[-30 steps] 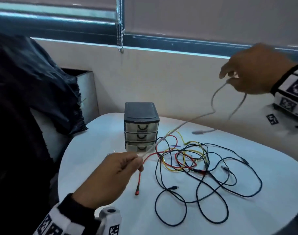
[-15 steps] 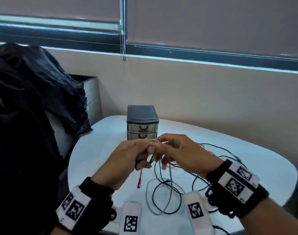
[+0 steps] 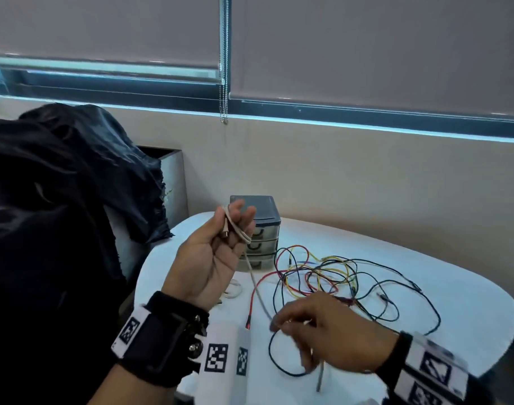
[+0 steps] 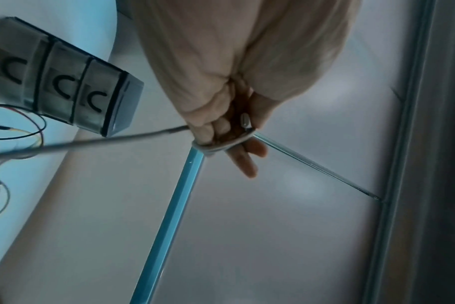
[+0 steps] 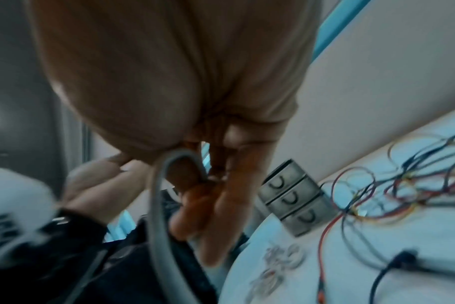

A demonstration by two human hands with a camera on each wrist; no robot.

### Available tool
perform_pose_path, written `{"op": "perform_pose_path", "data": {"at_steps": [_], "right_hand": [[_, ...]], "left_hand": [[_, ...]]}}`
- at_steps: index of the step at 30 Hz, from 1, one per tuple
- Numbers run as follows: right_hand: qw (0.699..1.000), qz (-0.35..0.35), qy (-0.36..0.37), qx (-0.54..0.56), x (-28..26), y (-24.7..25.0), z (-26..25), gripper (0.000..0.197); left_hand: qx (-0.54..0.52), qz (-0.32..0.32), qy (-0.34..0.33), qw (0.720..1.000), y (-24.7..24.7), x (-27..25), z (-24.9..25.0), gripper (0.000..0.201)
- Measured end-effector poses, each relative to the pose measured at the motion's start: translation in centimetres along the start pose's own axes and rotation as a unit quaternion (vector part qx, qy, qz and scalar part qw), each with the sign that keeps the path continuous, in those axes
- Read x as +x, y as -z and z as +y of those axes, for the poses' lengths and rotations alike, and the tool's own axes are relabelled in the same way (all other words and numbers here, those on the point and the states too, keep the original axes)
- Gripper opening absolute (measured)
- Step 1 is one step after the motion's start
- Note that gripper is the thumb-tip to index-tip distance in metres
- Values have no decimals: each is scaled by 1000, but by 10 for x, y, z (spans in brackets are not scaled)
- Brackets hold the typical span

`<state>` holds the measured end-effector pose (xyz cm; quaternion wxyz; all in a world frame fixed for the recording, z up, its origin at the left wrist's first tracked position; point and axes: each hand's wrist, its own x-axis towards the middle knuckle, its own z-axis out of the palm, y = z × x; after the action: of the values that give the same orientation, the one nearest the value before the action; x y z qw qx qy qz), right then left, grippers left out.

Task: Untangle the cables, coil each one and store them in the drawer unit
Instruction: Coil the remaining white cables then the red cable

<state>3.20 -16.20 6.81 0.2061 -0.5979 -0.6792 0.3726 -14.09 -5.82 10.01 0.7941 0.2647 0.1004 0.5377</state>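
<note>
The left hand point(image 3: 209, 258) now stands raised, palm up, its grip holding the first turns of the grey cable point(image 3: 235, 229) wound round its fingers point(image 4: 247, 162) — half a second ago both hands met at one point. The right hand point(image 3: 326, 328) has dropped low, pinching the cable's slack to feed another loop. So coiling has begun; the tangle point(image 3: 323, 273) waits on the worktop point(image 3: 425, 287) beside the closed drawer unit point(image 3: 261, 229).
</note>
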Motion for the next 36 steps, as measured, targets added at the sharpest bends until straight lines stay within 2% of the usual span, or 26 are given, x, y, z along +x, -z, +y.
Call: {"op": "perform_pose_path", "data": {"at_steps": [2, 4, 6, 10, 13, 15, 16, 17, 19, 20, 21, 22, 23, 24, 25, 28, 30, 33, 36], "right_hand": [[999, -23, 21, -8, -14, -12, -14, 20], [999, -1, 35, -21, -25, -12, -23, 20], [999, 34, 15, 15, -32, -7, -24, 19], [990, 80, -58, 100, -42, 2, -18, 20], [987, 104, -59, 112, -44, -1, -12, 20], [987, 112, -54, 105, -43, -5, -12, 19], [985, 118, -54, 117, -43, -5, -13, 18], [980, 127, -52, 141, -43, -4, -14, 19], [970, 149, -48, 188, -42, 7, -20, 22], [966, 166, -37, 194, -41, 16, -24, 21], [965, 190, -17, 181, -40, 26, -28, 21], [963, 219, 7, 156, -37, 36, -31, 20], [959, 250, 31, 129, -31, 46, -33, 20], [953, 278, 54, 107, -24, 56, -34, 20], [947, 300, 72, 90, -14, 65, -34, 19], [927, 353, 95, 79, 22, 84, -20, 17], [923, 366, 76, 94, 49, 87, -4, 14], [941, 316, 39, 118, 84, 66, 27, 10], [969, 217, 23, 113, 105, 29, 58, 15]], "left_hand": [[29, 22, -8, 999, 2, -3, -8, 29], [120, 46, -21, 991, 6, -6, -14, 30], [204, 64, -30, 977, 9, -9, -15, 31], [202, 73, -26, 976, 6, -10, -4, 31], [178, 64, -35, 981, -2, -11, 1, 31], [202, 71, -64, 975, -3, -9, -2, 31], [261, 80, -95, 957, 0, -7, -5, 35], [361, 85, -137, 918, 6, -4, -8, 38], [582, 56, -192, 789, 22, -1, -12, 39], [663, 20, -184, 725, 30, 0, -13, 39], [716, -22, -160, 680, 36, 2, -15, 39], [743, -58, -132, 653, 41, 2, -18, 39], [752, -83, -107, 645, 45, 1, -23, 40], [746, -102, -83, 653, 46, -1, -27, 42], [724, -120, -58, 676, 45, -4, -32, 45], [581, -200, 24, 788, 39, -10, -41, 45], [495, -233, 64, 835, 35, -12, -40, 39], [404, -230, 86, 881, 40, -3, -39, 32], [295, -159, 76, 939, 55, 9, -39, 29]]}}
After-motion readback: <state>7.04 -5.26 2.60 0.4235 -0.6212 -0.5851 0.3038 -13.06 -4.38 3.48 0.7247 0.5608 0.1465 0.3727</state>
